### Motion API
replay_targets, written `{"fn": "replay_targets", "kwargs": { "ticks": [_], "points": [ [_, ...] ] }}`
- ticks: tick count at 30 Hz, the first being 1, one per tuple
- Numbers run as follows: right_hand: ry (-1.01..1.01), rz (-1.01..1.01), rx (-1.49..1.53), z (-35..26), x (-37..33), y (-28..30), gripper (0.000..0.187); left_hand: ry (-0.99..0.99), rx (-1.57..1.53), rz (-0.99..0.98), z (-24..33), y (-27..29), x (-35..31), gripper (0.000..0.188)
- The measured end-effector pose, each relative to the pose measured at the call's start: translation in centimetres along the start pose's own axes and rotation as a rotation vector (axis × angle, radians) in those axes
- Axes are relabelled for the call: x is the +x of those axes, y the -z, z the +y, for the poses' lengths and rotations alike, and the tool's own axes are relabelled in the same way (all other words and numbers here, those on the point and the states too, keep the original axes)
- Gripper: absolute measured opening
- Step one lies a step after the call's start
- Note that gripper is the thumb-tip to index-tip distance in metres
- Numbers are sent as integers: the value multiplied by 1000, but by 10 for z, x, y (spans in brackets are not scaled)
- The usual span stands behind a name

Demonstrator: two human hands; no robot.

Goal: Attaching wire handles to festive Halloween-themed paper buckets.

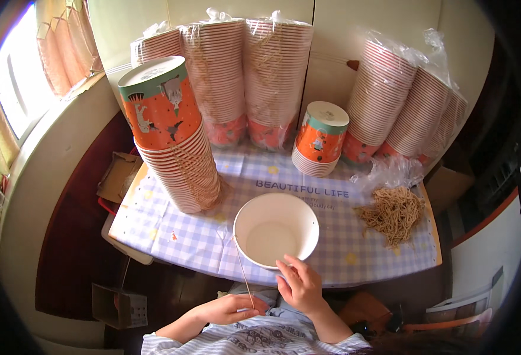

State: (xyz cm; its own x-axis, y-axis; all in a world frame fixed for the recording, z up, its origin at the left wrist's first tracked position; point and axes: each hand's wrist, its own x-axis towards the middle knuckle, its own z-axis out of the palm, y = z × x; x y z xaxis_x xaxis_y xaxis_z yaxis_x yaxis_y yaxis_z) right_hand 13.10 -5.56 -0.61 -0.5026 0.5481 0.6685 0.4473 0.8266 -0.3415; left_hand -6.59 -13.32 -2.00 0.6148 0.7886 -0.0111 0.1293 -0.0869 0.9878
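Note:
A white paper bucket (pixel 269 229) stands upright on the table, its mouth toward me and nothing inside it. From the left side of its rim a thin string (pixel 242 269) runs tautly down to my left hand (pixel 229 309), whose fingers are closed on it at my lap. My right hand (pixel 302 288) is at the bucket's near rim, fingers apart. Its fingertips overlap the rim in the picture; whether they press on it I cannot tell. A tall stack of orange and green paper buckets (pixel 168 127), with tan strings hanging down its side, stands upside down to the left.
A checked tablecloth (pixel 213 255) covers the table. Tan strings (pixel 395 214) lie heaped at right beside a clear plastic bag (pixel 390 173). A shorter bucket stack (pixel 321 135) stands behind. Plastic-wrapped stacks (pixel 278 74) line the back, with more wrapped stacks (pixel 381 89) at back right.

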Motion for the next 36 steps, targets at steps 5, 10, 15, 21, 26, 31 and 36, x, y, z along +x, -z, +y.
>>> {"fn": "replay_targets", "kwargs": {
  "ticks": [5, 10, 15, 21, 26, 31, 36],
  "points": [
    [-62, -22, 647, -20, -27, 2, 51, -319, -45, -5, 45, 9, 12, 23],
    [-414, -745, 1537, -27, -47, 8, 42, -190, -505, 97, 66, 24, 15, 36],
    [-372, -592, 1341, -1, -27, 54, 26, -262, -748, 309, 66, 54, 32, 39],
    [-293, -120, 765, 36, 16, 90, 10, -209, -692, 421, 74, 84, 56, 35],
    [-259, 184, -40, 94, 48, 69, 6, -114, -530, 441, 69, 92, 73, 33],
    [-334, 383, 169, 117, 55, 50, 16, -80, -121, 205, 70, 72, 81, 30],
    [-730, 543, 1418, 134, 42, 9, 37, -4, 524, 1, 81, 63, 85, 21]
  ]
}}
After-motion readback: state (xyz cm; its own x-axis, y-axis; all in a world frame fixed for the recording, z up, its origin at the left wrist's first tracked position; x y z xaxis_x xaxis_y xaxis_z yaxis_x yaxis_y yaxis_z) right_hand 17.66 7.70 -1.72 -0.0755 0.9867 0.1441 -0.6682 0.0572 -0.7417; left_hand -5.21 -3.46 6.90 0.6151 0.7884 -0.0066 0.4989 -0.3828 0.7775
